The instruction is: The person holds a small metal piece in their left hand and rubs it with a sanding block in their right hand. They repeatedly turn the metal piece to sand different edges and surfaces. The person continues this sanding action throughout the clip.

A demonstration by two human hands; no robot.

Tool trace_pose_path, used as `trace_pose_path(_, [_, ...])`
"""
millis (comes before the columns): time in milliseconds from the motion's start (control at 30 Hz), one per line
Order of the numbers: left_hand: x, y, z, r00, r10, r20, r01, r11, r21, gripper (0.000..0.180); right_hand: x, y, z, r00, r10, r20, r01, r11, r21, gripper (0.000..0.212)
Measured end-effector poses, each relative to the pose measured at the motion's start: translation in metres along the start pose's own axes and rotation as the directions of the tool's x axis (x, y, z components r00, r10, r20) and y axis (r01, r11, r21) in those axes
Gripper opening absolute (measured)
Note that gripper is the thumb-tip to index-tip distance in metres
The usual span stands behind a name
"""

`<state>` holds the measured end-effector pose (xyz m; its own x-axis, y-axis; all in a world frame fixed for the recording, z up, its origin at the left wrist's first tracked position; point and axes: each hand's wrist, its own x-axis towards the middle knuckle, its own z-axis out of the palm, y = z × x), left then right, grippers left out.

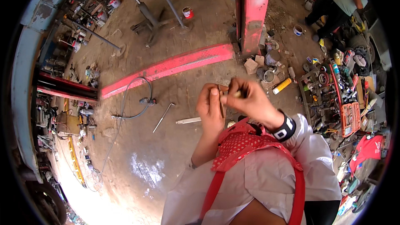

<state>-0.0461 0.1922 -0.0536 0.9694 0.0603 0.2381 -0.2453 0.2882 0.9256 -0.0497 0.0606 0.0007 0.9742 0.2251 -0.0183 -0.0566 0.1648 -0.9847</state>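
In front of my chest my two hands are close together, fingertips nearly meeting. My left hand (210,105) is closed, its thumb and fingers pinching a thin brownish strip (222,105) that stands roughly upright. My right hand (252,102), slightly blurred and with a black-and-white band at the wrist, is curled beside the strip. A small pale bit shows between its fingers, too little to name. Below the hands I wear a red polka-dot apron (246,143) over a white shirt.
A red lift post (253,14) and a red floor beam (171,67) stand ahead. On the floor lie a bent-handled wrench (163,118), a pale flat bar (188,121), a hose (148,102) and a yellow tube (282,86). At right are a cluttered rack, a red tool case (350,118) and another person (343,0).
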Motion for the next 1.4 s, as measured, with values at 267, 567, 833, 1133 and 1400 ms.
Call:
trace_pose_path(267, [0.002,0.002,-0.001,1.000,-0.024,-0.019,0.023,0.998,-0.067,0.022,-0.003,0.017,0.000,0.997,-0.070,0.030,0.073,0.993,-0.097,0.019])
trace_pose_path(567, [0.006,0.008,0.003,0.998,-0.061,-0.030,0.057,0.993,-0.102,0.020,0.002,0.016,0.001,1.000,-0.017,-0.012,0.015,0.996,-0.093,0.022])
trace_pose_path(833, [0.006,0.008,0.002,0.996,-0.088,-0.013,0.086,0.987,-0.133,0.021,-0.001,0.023,0.003,1.000,-0.009,-0.005,0.009,0.999,-0.051,0.025])
trace_pose_path(1133, [0.007,0.007,0.002,0.996,-0.049,-0.080,0.044,0.997,-0.059,0.019,-0.006,0.030,0.005,0.999,0.031,0.015,-0.031,1.000,0.007,0.022])
trace_pose_path(1400, [0.004,0.004,0.004,0.998,-0.034,-0.056,0.027,0.993,-0.115,0.019,0.001,0.025,0.005,0.995,-0.092,-0.033,0.087,0.990,-0.114,0.023])
